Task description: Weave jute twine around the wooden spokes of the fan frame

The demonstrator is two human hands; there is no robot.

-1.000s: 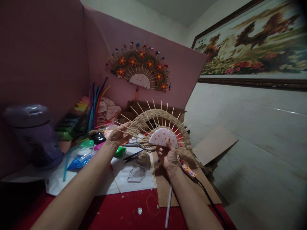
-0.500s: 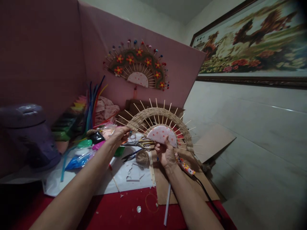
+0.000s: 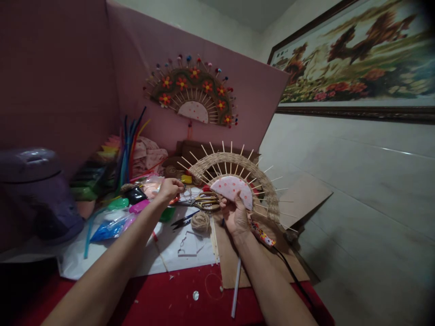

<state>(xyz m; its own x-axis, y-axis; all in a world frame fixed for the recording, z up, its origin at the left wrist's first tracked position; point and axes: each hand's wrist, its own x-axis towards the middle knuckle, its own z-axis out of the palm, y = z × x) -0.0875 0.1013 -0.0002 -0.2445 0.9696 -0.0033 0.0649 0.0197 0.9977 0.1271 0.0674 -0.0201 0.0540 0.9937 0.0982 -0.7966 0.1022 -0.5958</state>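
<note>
My right hand grips a half-round fan by its spotted fabric base, thumb in front. Thin wooden sticks fan out from this base, and a woven twine band runs across them. To the left of the fan, apart from it, my left hand is closed in a pinch; what its fingertips hold, if anything, is too small to make out. Just beside that hand lie dark-handled scissors. A ball of twine rests below them, next to black snips.
A finished fan with flowers hangs on the pink panel. Coloured clay packets, pipe cleaners and a purple container stand left. A glue gun with a cord and a glue stick lie on cardboard at right.
My left hand has come away from the left end of the woven band, slightly leftward. The fan has turned a little clockwise and shifted right in my right hand.
</note>
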